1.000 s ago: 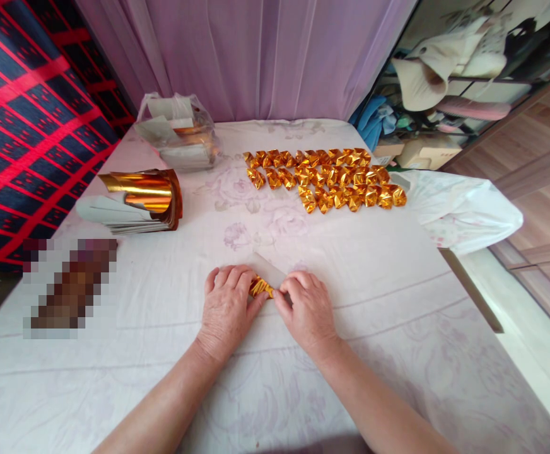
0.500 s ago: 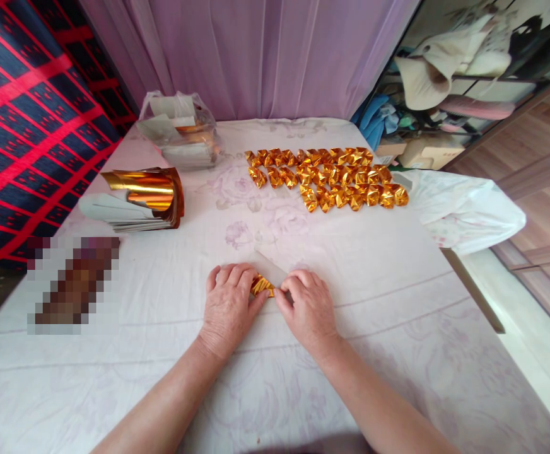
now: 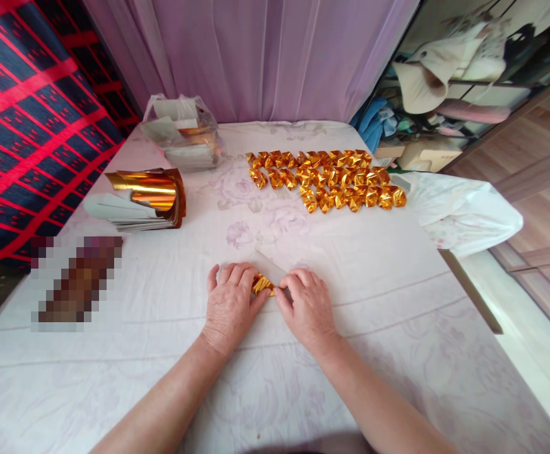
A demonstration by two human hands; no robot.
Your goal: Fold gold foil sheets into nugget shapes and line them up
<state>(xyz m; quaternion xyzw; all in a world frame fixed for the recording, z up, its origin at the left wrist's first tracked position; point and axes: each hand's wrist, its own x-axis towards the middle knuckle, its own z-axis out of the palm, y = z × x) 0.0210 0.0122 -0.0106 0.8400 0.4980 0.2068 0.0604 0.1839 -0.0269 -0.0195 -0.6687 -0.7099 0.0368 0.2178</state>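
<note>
No writing or labels readable anywhere here, so nothing to report on brands.

The piece being worked is a small gold foil paper (image 3: 262, 285), lying flat on the white floral cloth (image 3: 379, 296) at the near-middle of the table. It sits right in the gap between the two hands, touching both. The crumpled gold part shows between the thumbs, and a pale, silvery strip of it sticks out past the fingers, pointing away from the person and a bit to the left, so the long axis runs diagonally from near-right to far-left.

The left hand (image 3: 230, 308) lies palm down with fingers curled over the left end of the foil, thumb pressing its edge. The right hand (image 3: 307, 310) does the same on the right end, fingertips pinching down on it. Both are closed onto the paper rather than spread flat.

Farther out, beyond the hands, rows of folded gold pieces (image 3: 326, 179) are lined up across the far side of the cloth. To the far left there's a stack of gold sheets (image 3: 137, 198) curling upward, and behind that a clear plastic bag (image 3: 183, 132) with more sheets. A white bag (image 3: 459, 211) hangs off the right edge. A lilac curtain (image 3: 265, 57) is behind the table.
</note>
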